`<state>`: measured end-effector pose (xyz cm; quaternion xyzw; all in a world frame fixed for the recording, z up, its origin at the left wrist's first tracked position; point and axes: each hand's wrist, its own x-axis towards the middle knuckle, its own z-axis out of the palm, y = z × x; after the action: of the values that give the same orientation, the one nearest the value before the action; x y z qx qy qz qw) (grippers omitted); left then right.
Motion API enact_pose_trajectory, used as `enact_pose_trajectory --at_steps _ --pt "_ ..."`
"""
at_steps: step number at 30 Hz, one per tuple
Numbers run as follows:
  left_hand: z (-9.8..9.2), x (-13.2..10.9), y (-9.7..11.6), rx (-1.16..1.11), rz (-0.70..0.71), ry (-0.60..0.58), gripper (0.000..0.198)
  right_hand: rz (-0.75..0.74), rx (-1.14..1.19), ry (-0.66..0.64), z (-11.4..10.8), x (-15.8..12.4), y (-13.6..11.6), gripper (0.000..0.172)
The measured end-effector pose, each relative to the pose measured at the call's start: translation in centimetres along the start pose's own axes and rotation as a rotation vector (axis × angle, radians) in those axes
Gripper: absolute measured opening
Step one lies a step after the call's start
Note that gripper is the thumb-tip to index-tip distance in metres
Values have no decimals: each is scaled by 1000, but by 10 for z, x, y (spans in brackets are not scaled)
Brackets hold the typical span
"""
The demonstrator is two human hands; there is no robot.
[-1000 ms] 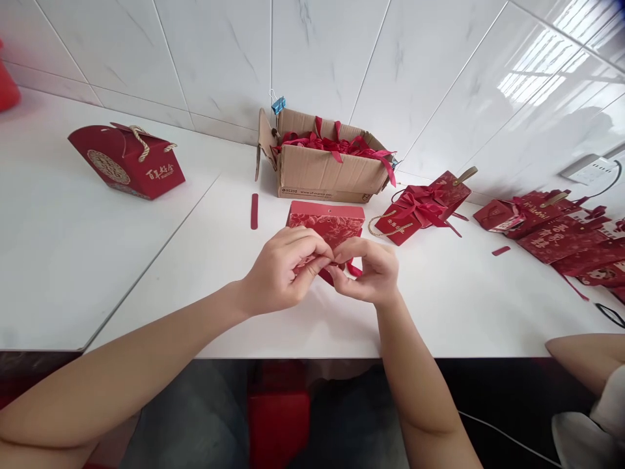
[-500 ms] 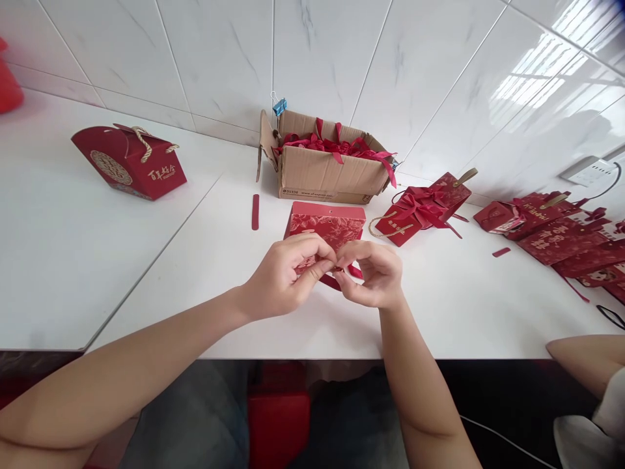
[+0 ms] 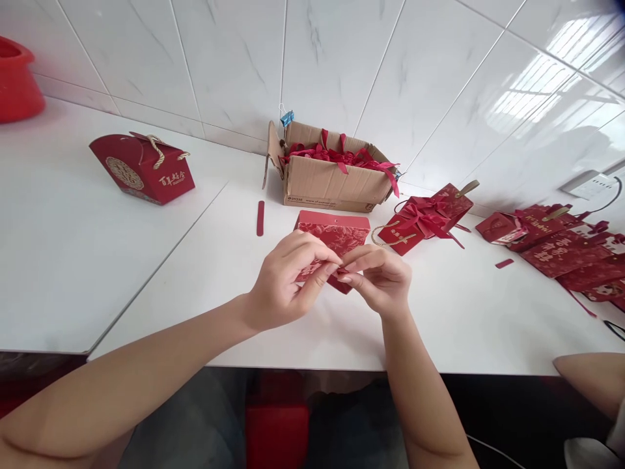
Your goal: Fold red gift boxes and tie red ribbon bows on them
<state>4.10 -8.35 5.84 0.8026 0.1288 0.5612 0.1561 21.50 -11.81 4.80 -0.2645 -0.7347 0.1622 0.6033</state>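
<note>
My left hand (image 3: 293,277) is closed in a pinch, thumb against forefinger. Tip to tip with it, my right hand (image 3: 378,277) pinches too. Between the fingertips shows a bit of thin red ribbon (image 3: 342,274), mostly hidden by the fingers. Just beyond and beneath both hands is a red gift box (image 3: 334,231) with a pale flower pattern and a small hole near its top edge. My fingers cover part of its front, and I cannot tell whether they touch it.
A cardboard box (image 3: 332,185) of red ribbons stands against the tiled wall. Left is a red box with rope handle (image 3: 166,176); right, a bowed red box (image 3: 405,228) and several more gift boxes (image 3: 551,244). Red strips (image 3: 260,218) lie about. Another person's arm (image 3: 593,384) rests at the right edge.
The view has shifted slightly, so everything sits a little lower and further right. Both hands still pinch together; the ribbon end beside my right fingers no longer shows.
</note>
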Motion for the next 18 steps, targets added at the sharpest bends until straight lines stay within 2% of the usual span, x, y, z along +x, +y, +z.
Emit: enact_pose_trajectory --at_steps 5,8,11,15,18 --pt "0 -1 -1 6 29 16 9 49 32 2 -1 -1 0 23" --pt "0 -2 0 -8 8 24 8 17 7 -22 -1 1 -1 24" --pt "-1 1 2 -99 -92 -9 8 -16 -11 -33 -2 3 -2 20" --pt "-5 5 6 -276 -274 -78 9 24 33 -79 -3 4 -3 17" --pt "-6 6 7 -342 -325 -107 9 46 47 -109 -3 3 -4 10"
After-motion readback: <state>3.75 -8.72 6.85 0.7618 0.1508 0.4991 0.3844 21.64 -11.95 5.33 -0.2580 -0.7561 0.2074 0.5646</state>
